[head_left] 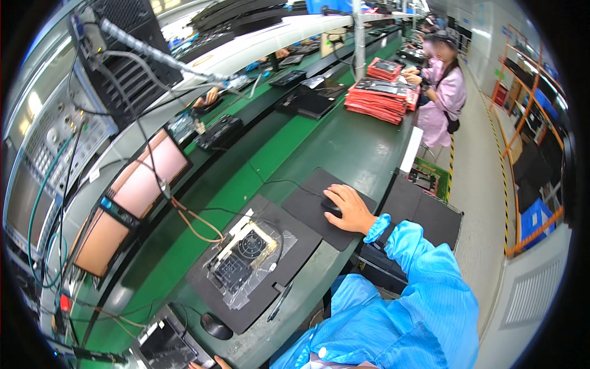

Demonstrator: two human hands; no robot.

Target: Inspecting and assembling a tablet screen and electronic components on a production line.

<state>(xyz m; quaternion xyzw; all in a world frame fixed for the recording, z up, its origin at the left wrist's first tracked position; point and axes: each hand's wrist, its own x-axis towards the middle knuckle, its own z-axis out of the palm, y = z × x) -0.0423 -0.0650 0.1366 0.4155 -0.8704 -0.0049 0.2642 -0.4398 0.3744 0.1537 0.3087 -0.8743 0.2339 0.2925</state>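
My right hand [353, 211] lies over a black computer mouse [332, 206] on a dark mouse pad [307, 194], its fingers curved round the mouse. At the lower edge only a few fingertips of my left hand [216, 363] show, beside a black device in a frame [165, 345]; the cut-off view hides whether they grip it. Between my hands a black board [212, 270] carries a taped-down fixture [241, 257] with a round part and cables. A second black mouse [216, 326] stands near the board's lower corner, and a pen [280, 301] lies along its near edge.
Two tilted monitors [150, 175] stand at the left, with hanging cables and rack equipment [61, 147] behind. Along the green bench [362, 147] lie black devices [313, 101] and stacked red packets [376, 98]. A person in pink [448, 92] works farther along; orange shelving [510, 123] lines the aisle.
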